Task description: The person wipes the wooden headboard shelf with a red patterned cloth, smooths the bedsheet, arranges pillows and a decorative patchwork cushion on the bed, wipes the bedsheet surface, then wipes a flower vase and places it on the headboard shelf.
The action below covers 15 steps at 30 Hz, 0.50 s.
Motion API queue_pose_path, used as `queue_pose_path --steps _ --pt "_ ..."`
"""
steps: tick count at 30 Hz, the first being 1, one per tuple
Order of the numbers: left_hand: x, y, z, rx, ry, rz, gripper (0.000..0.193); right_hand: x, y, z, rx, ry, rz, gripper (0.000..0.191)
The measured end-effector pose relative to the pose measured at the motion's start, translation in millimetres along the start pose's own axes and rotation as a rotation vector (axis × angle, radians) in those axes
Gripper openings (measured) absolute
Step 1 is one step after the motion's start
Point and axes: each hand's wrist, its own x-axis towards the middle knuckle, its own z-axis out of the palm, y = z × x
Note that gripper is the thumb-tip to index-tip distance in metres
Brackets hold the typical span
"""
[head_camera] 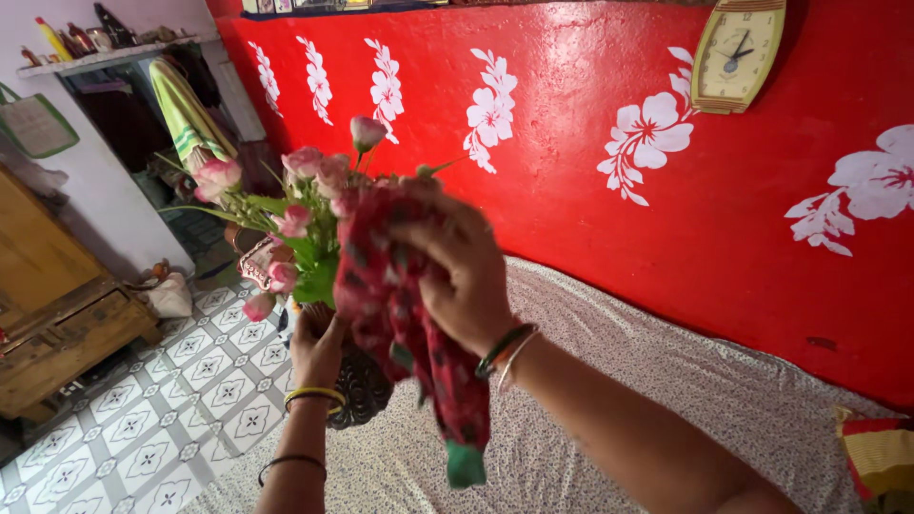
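— Which way does the bouquet run, as we see it from the head camera?

— Its long axis stands nearly upright, leaning a little to the left. The pink buds point up and outward, the stems run down into the dark vase, and we hold it all in the air above the bed, in front of the red wall.

— And our hands?

— Our left hand is wrapped closed around the neck of the vase from below, with a yellow bangle at the wrist. Our right hand is bunched tight on a red cloth, pressing it against the right side of the flowers.

— What about the cloth itself?

— It is soft and crumpled, red with dark spots, and it hangs down lengthwise from our grip to a green corner at its lower end.

— Textures elsewhere?

— The flowers look smooth with green leaves; whether they are real, we cannot tell. The vase has a dark, embossed surface. The bed sheet is pale with a fine speckled print, and the floor is tiled in a repeating flower pattern.
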Motion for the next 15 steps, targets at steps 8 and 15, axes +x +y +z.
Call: queue_pose_path --steps 8,15 --pt "-24 46 2 -0.039 -0.013 -0.038 0.042 53 -8 24 -0.073 -0.071 -0.038 0.051" --pt "-19 36 -7 -0.026 0.031 -0.022 0.04 37 2 23 -0.142 -0.094 -0.006 0.048"
